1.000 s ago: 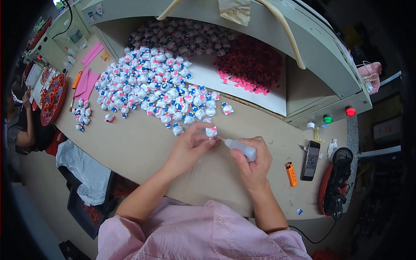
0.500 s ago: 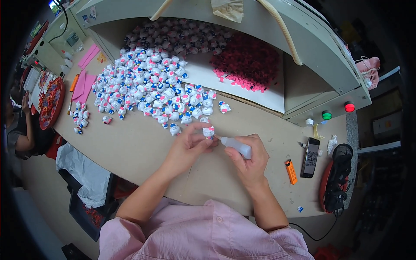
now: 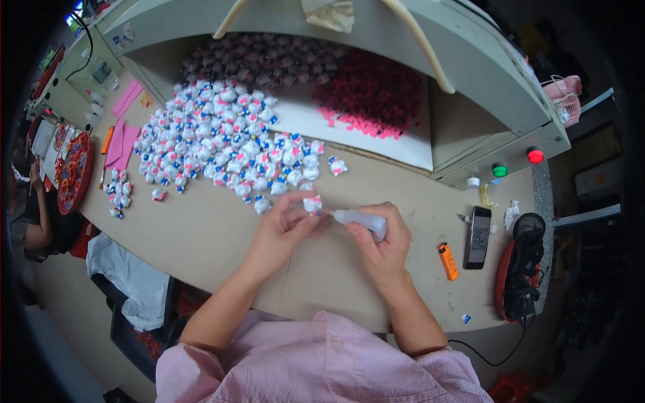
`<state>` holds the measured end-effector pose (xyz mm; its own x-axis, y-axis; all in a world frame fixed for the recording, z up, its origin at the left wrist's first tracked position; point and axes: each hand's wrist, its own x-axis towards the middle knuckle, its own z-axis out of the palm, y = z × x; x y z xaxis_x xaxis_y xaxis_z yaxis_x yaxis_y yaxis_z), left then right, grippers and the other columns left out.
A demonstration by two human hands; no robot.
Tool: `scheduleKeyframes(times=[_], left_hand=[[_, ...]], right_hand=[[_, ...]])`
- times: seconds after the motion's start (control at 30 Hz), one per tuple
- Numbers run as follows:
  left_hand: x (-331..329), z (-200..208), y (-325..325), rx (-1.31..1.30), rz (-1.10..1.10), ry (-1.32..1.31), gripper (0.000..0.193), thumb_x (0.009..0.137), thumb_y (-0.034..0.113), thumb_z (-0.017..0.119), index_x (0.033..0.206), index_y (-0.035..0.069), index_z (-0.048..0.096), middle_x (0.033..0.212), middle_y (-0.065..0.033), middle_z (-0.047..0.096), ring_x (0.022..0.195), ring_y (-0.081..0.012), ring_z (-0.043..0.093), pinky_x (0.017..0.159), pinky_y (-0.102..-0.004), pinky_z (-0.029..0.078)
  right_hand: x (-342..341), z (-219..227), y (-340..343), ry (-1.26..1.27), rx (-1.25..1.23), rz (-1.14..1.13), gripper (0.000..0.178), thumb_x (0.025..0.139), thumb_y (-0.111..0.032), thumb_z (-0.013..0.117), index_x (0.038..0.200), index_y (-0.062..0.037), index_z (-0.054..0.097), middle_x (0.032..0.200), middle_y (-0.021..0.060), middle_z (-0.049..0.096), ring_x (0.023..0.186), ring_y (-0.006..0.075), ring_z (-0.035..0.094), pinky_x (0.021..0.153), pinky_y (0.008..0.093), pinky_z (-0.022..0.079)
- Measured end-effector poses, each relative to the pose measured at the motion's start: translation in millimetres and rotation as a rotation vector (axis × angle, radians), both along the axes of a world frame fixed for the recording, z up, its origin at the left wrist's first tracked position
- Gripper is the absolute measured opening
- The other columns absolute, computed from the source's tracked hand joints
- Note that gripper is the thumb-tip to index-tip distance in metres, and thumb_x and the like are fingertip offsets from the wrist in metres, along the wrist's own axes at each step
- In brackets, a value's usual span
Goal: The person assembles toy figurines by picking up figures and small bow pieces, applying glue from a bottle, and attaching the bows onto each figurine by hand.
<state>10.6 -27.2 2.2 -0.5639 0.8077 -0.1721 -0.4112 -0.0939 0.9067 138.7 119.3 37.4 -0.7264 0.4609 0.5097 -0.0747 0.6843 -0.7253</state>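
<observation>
Between the fingertips of my left hand [image 3: 275,232] is a small white figurine [image 3: 312,204] with pink on its head. My right hand [image 3: 384,243] is closed round a translucent squeeze bottle [image 3: 363,222], held nearly level. Its thin nozzle points left at the lower part of the figurine; whether the tip touches cannot be made out. Just beyond my hands spreads a large heap of similar white figurines [image 3: 215,134] with pink and blue parts. One loose figurine [image 3: 337,165] lies to the right of the heap, and a small group [image 3: 117,193] lies at its left.
Pink pieces [image 3: 363,121] are piled on a white board under a grey machine hood [image 3: 470,101] with green and red lights. An orange lighter [image 3: 448,261], a phone [image 3: 478,238] and a black-and-red pouch [image 3: 524,269] lie at right. At far left, another person's arm [image 3: 41,208] is near a red tray [image 3: 74,172].
The whole view has shifted slightly, so the bench things sit further left in the picture. Both hands keep the figurine and the bottle in nearly the same position to each other.
</observation>
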Motion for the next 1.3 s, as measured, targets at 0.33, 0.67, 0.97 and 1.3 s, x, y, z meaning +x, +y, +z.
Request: scheduleKeyframes(times=[0.33,0.67,0.97,1.3], left_hand=[[-3,1,0,-0.060,-0.001,-0.029,0.042,0.097,0.007,0.056,0.136,0.007,0.042,0.110,-0.0138,0.066,0.100,-0.0202,0.066,0.081,-0.0315,0.057],[-7,0,-1,-0.003,0.021,-0.083,0.043,0.098,0.009,0.056,0.137,0.007,0.040,0.113,-0.0161,0.065,0.098,-0.0200,0.066,0.081,-0.0321,0.056],[-4,-5,-12,0.028,0.006,-0.071,0.049,0.098,0.010,0.056,0.143,0.007,0.038,0.108,-0.0136,0.066,0.097,-0.0189,0.066,0.083,-0.0309,0.056],[7,-5,-6,-0.034,0.033,0.091,0.038,0.095,0.007,0.060,0.131,0.003,0.048,0.101,-0.0096,0.068,0.097,-0.0149,0.066,0.081,-0.0285,0.055]], right_hand=[[-89,7,69,-0.278,-0.462,-0.010,0.018,0.086,-0.010,0.070,0.098,-0.0019,0.059,0.091,0.0070,0.064,0.076,0.0133,0.062,0.065,0.0309,0.051],[-140,1,85,-0.337,0.263,0.025,0.021,0.089,-0.012,0.065,0.105,0.0012,0.062,0.098,0.0209,0.065,0.090,0.0341,0.063,0.078,0.0397,0.049],[-30,3,15,-0.496,-0.397,0.134,0.024,0.093,-0.014,0.064,0.116,-0.0051,0.060,0.094,0.0025,0.068,0.073,0.0024,0.058,0.059,0.0185,0.044],[-2,-9,2,-0.395,-1.204,0.180,0.019,0.090,-0.012,0.068,0.105,-0.0021,0.063,0.091,0.0078,0.068,0.072,0.0086,0.060,0.059,0.0222,0.047]])
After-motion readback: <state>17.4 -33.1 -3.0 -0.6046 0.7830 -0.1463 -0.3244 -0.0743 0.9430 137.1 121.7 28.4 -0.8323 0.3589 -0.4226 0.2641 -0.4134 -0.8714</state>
